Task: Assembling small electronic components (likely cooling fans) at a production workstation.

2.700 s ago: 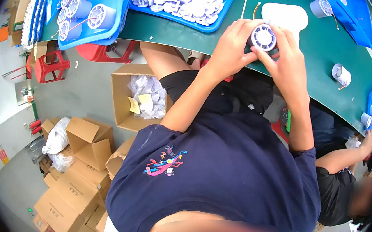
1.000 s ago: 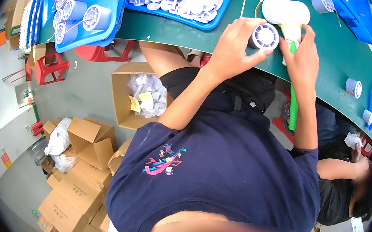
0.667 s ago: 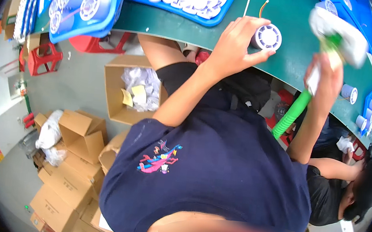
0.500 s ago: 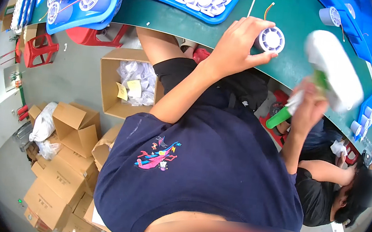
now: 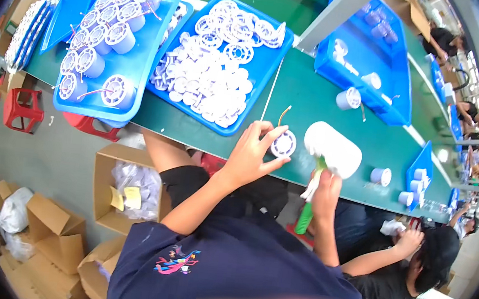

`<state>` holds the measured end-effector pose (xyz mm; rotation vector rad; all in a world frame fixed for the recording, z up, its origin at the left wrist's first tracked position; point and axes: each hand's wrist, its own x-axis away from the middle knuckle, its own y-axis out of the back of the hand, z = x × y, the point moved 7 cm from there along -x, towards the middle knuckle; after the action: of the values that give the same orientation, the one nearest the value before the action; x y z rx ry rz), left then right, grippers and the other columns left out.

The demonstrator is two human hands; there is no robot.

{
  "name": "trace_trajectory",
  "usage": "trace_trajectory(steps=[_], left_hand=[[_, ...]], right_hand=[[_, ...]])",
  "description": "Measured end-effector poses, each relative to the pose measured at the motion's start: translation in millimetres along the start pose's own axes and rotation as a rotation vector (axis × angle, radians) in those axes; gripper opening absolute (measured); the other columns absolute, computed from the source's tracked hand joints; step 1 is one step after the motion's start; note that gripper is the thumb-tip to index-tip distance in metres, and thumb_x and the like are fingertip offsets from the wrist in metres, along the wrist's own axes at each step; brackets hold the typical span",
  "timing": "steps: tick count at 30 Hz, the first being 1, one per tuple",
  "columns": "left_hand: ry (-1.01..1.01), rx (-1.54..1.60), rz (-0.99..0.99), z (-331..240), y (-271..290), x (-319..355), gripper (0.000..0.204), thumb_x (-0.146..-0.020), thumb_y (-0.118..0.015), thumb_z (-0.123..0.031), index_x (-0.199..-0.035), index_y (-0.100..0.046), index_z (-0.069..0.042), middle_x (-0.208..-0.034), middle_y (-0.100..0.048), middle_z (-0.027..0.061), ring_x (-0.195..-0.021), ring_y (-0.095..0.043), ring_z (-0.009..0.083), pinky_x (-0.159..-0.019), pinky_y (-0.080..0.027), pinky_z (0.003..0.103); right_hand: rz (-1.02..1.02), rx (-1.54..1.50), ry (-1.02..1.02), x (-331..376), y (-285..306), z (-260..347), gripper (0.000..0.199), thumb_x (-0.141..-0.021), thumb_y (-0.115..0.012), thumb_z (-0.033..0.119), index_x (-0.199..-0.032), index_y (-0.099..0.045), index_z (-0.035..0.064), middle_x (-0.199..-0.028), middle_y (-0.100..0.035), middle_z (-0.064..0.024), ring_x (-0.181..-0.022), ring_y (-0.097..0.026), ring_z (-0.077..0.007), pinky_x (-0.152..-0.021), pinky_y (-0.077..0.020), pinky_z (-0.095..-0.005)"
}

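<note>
the left hand [image 5: 248, 159] is pinching a small white round spool [image 5: 283, 143] between thumb and fingertips, closed snugly around its rim, and is holding it at the near edge of the green worktop [image 5: 304, 92]; a thin yellowish wire [image 5: 281, 115] is curling up from it. the right hand [image 5: 326, 187] is wrapped tight around the handle of a white mallet [image 5: 333, 149] with a green ribbed grip [image 5: 304, 217], whose broad head is sitting just beside the spool, to its right. this is looking like the tapping step, with the spool being steadied for a blow; a next move would be calling for the mallet face to land flat on the spool while the fingers are staying clear of it. further out, a blue tray of flat white discs [image 5: 216, 65] is lying near the worktop's near edge, left of the hand, and a second blue tray of upright white spools [image 5: 108, 36] is sitting toward the left end. another blue bin [image 5: 365, 63] is resting at the far side, with loose white cups [image 5: 380, 176] standing toward the right end. under the worktop, an open brown carton [image 5: 124, 187] is holding clear bags with two yellow notes stuck inside, more cartons [image 5: 49, 234] are lying at lower left, and a red stool [image 5: 20, 110] is standing by them. a seated person [image 5: 415, 255] is working at the right.
</note>
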<state>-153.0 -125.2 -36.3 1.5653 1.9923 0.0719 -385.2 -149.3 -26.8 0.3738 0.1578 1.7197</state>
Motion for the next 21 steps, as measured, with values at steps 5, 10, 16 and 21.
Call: trace_trajectory(steps=[5,10,16,21], left_hand=[[-0.012,0.016,-0.054,-2.6,7.7,2.8,0.076,-0.083,-0.086,-0.027,-0.147,-0.051,-0.004,-0.128,-0.055,0.0194,-0.117,-0.058,0.0390,-0.103,-0.046,0.045],[-0.048,0.023,-0.083,-2.4,4.9,-4.9,0.071,-0.084,-0.081,-0.020,-0.145,-0.051,-0.002,-0.131,-0.058,0.0205,-0.124,-0.057,0.0402,-0.105,-0.046,0.046],[-0.061,0.007,-0.127,-3.1,9.7,-2.4,0.067,-0.086,-0.082,-0.022,-0.143,-0.052,-0.003,-0.130,-0.060,0.0199,-0.118,-0.060,0.0380,-0.102,-0.047,0.045],[-0.099,0.025,-0.072,5.3,-2.7,-1.4,0.065,-0.087,-0.080,-0.022,-0.143,-0.052,-0.002,-0.129,-0.061,0.0210,-0.118,-0.062,0.0391,-0.102,-0.049,0.045]], right_hand=[[0.063,-0.056,-0.195,0.2,-17.7,9.1,0.044,-0.111,-0.052,0.043,-0.106,-0.061,-0.0002,-0.081,-0.061,-0.0036,-0.069,-0.056,-0.0098,-0.061,-0.0456,-0.0282],[0.003,-0.112,0.098,7.7,-9.1,15.7,0.049,-0.112,-0.048,0.042,-0.091,-0.063,0.0005,-0.074,-0.058,-0.0030,-0.065,-0.053,-0.0108,-0.058,-0.0412,-0.0310],[0.020,-0.175,0.066,9.2,-16.1,14.7,0.053,-0.109,-0.053,0.050,-0.095,-0.062,0.0000,-0.079,-0.061,-0.0045,-0.065,-0.056,-0.0105,-0.058,-0.0447,-0.0262],[0.007,-0.184,-0.126,14.1,-31.2,-6.6,0.053,-0.110,-0.050,0.052,-0.108,-0.058,0.0003,-0.079,-0.061,-0.0044,-0.060,-0.057,-0.0110,-0.054,-0.0453,-0.0250]])
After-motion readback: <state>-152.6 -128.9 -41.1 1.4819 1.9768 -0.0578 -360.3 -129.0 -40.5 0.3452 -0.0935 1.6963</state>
